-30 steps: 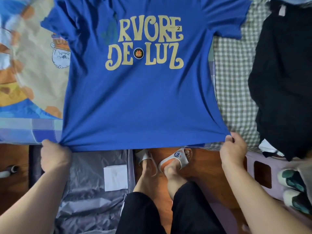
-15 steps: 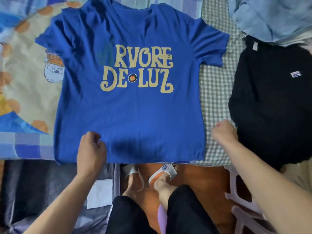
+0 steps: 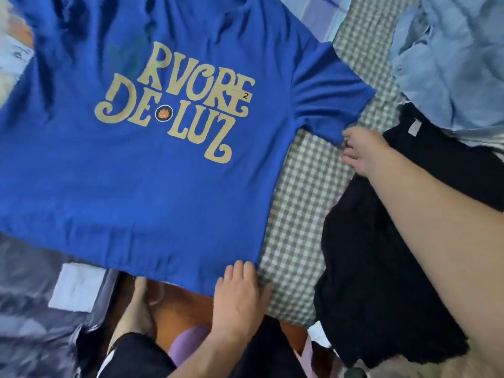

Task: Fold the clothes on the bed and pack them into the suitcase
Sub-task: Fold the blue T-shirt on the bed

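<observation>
A blue T-shirt (image 3: 152,186) with gold lettering lies flat, face up, on the bed, its hem hanging over the near edge. My left hand (image 3: 237,293) holds the hem's right corner, fingers on top of the cloth. My right hand (image 3: 360,151) pinches the lower edge of the right sleeve. The open suitcase (image 3: 27,309), lined in grey with a white label, sits on the floor at the lower left, partly under the hem.
A black garment (image 3: 381,268) lies to the right of the T-shirt, under my right forearm. A light blue shirt (image 3: 450,64) is heaped at the top right. Green checked bedding (image 3: 300,214) shows between them. My feet and a purple object (image 3: 188,342) are below on the wooden floor.
My left hand has slid right along the hem to its right corner. My right hand has moved up from the hem's side to the right sleeve. The view has swung and tilted.
</observation>
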{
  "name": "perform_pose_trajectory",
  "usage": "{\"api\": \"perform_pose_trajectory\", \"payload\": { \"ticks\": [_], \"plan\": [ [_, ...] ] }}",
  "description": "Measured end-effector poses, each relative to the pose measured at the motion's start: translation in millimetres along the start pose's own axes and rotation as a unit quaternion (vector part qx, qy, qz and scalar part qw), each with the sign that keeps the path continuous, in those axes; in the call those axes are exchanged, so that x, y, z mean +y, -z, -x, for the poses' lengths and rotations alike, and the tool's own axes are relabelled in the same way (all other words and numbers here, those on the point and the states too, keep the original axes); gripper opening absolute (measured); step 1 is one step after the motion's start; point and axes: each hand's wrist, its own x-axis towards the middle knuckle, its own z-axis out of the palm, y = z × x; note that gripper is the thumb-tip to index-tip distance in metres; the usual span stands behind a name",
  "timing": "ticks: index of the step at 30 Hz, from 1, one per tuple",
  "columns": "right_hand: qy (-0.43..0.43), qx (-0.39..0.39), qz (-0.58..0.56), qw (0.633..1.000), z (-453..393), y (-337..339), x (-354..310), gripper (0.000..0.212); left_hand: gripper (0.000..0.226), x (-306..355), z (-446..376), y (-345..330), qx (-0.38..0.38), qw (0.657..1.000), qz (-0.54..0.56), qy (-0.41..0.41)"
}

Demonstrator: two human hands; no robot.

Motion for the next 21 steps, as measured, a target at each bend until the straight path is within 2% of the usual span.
{"api": "perform_pose_trajectory", "payload": {
  "ticks": [2,4,5,7,8,10,12,14,17,19,21],
  "plan": [
    [-0.017,-0.008,-0.062,0.998,-23.8,-3.2,-13.1,0.012,0.027,6.6,0.6,-16.3,0.060,0.998,0.019,0.029],
    [-0.035,-0.006,-0.118,0.992,-51.6,-2.7,-21.0,0.019,0.020,10.7,-0.4,-25.9,0.097,0.993,0.016,0.072],
    [-0.045,-0.003,-0.134,0.990,-59.5,-2.8,-22.2,0.025,0.021,10.4,-0.2,-26.1,0.097,0.991,0.008,0.096],
    [-0.056,-0.014,-0.166,0.984,-70.3,-2.8,-21.2,0.023,0.018,9.1,1.7,-23.3,0.080,0.988,-0.009,0.134],
    [-0.058,-0.036,-0.182,0.981,-71.3,-4.4,-20.7,0.022,0.021,9.7,2.5,-22.0,0.076,0.986,-0.013,0.148],
    [-0.059,-0.094,-0.231,0.967,-63.3,-5.3,-22.8,0.040,0.041,11.1,3.2,-17.3,0.061,0.983,0.017,0.170],
    [-0.050,-0.142,-0.271,0.951,-54.1,-1.5,-28.7,0.049,0.049,11.6,4.1,-12.3,0.061,0.978,0.070,0.186],
    [-0.028,-0.149,-0.271,0.951,-51.2,0.4,-34.4,0.042,0.045,13.2,5.9,-8.5,0.078,0.974,0.089,0.193],
    [0.011,-0.103,-0.242,0.965,-50.6,3.5,-38.2,0.035,0.040,22.6,10.1,-1.1,0.096,0.964,0.105,0.226],
    [0.034,-0.093,-0.221,0.970,-50.9,3.2,-36.5,0.030,0.038,26.9,11.2,1.6,0.098,0.963,0.082,0.236],
    [0.042,-0.080,-0.178,0.980,-50.2,2.1,-31.9,0.015,0.040,26.4,13.0,1.5,0.084,0.972,0.054,0.215]
  ]
}}
